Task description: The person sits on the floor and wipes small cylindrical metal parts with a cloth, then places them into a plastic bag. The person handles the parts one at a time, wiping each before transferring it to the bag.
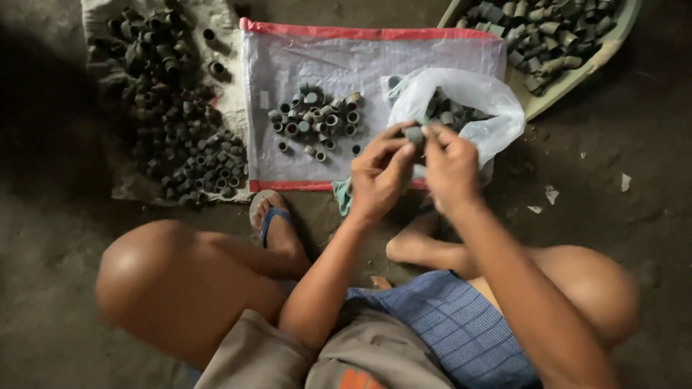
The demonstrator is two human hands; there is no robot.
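Bare dirt floor, dim light, person seated low with knees spread. Nearest: blue checked cloth across the lap; a foot in a blue-strapped sandal planted left of centre. Just beyond the knees, left hand and right hand meet over the floor, fingers of both pressed around one small grey tube piece, pinching it between thumbs and fingertips. A bit of teal cloth shows under the left wrist. Immediately behind the hands, a clear plastic bag lies open with more grey pieces inside. Left of it, a white woven sack with red edges is spread flat, carrying a loose cluster of short rings. Further left, a dark heap of similar pieces on a grubby cloth. Far right, a pale shallow basin filled with longer tube fittings.
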